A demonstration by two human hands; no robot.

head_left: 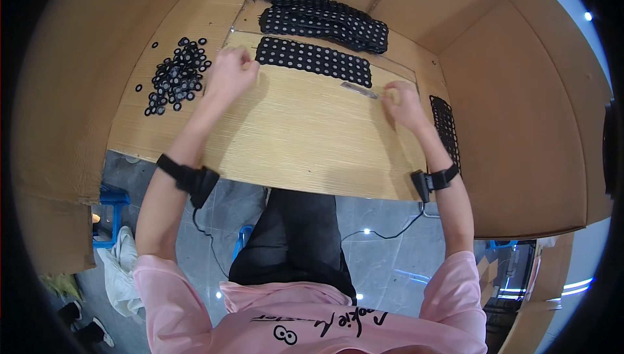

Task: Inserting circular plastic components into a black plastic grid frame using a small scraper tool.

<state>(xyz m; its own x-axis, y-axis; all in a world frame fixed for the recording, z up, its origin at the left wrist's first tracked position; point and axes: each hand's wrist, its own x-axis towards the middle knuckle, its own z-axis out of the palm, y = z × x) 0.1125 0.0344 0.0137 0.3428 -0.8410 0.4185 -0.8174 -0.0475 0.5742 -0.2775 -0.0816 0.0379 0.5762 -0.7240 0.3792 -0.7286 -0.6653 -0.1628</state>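
A: The left hand (231, 71) is curled at the left end of the black dotted sheet (313, 60); are its fingers pinching anything?

B: I can't tell; the fingertips are hidden. The right hand (404, 104) is curled too, just off the sheet's right end, beside a thin metal strip (359, 90) lying along its near edge. Whether it grips something, I can't tell either.

A: And what does the sheet lie on?

B: A pale worktop (292, 136) with wood grain, bare over a broad stretch on the near side of the sheet. Beyond the sheet is an untidy stack of similar dotted sheets (325, 22); well to its left, a scattered heap of loose black-rimmed discs (175, 78); and to its right, past the right hand, a black lattice sheet (444, 126).

A: What about the room?

B: Brown cardboard walls (526, 113) rise beyond the sheet and on both sides of it. Well below its near side there's a grey tiled floor (383, 250), with a blue stool (114, 214) and a crumpled white cloth (120, 276) off to the sheet's lower left.
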